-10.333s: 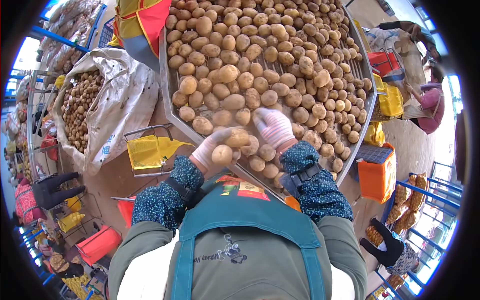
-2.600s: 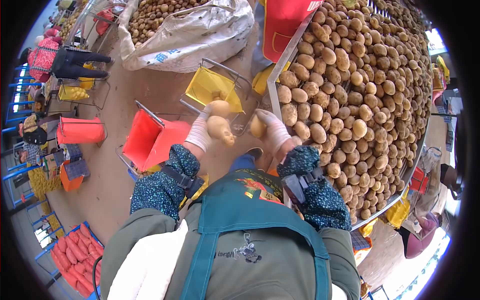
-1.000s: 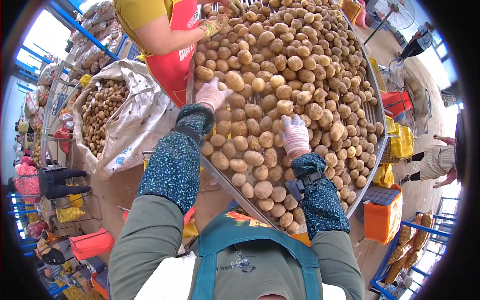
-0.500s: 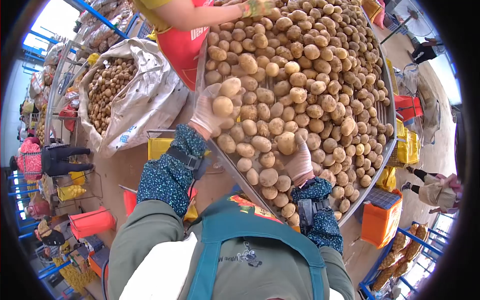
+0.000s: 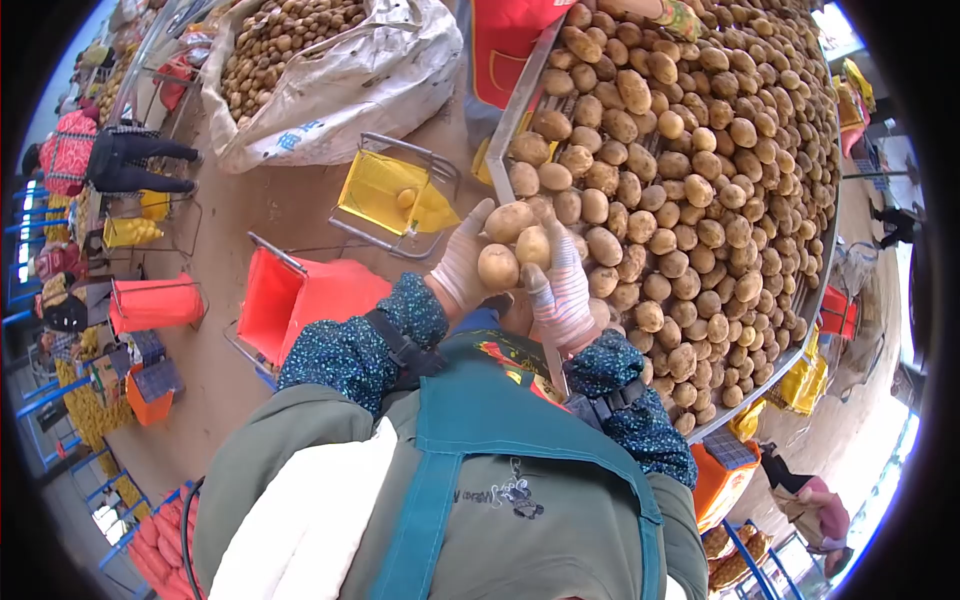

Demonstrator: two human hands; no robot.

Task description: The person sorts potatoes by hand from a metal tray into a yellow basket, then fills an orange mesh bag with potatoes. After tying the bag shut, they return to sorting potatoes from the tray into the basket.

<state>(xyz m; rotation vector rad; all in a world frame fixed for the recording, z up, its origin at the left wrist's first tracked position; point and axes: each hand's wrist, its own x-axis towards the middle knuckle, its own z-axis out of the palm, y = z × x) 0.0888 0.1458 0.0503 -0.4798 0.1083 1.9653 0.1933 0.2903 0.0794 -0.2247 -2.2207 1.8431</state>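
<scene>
Both my gloved hands are together at the near left edge of a metal table (image 5: 503, 170) heaped with potatoes (image 5: 700, 220). My left hand (image 5: 465, 262) is curled round potatoes (image 5: 497, 267) on their left side. From the right, my right hand (image 5: 562, 290) closes on a potato (image 5: 533, 246) in the same cluster. Another held potato (image 5: 508, 222) lies at the top, between the hands. The fingers under the cluster are hidden.
A yellow basket (image 5: 385, 192) with a potato in it and a red basket (image 5: 300, 300) stand on the floor at the left. Behind them is a white sack (image 5: 340, 100) of potatoes. A co-worker's gloved hand (image 5: 680, 18) reaches over the table's far side.
My hands have come together and moved off the heap to the table's left edge, with potatoes between them. The view has turned left, showing more of the floor and baskets.
</scene>
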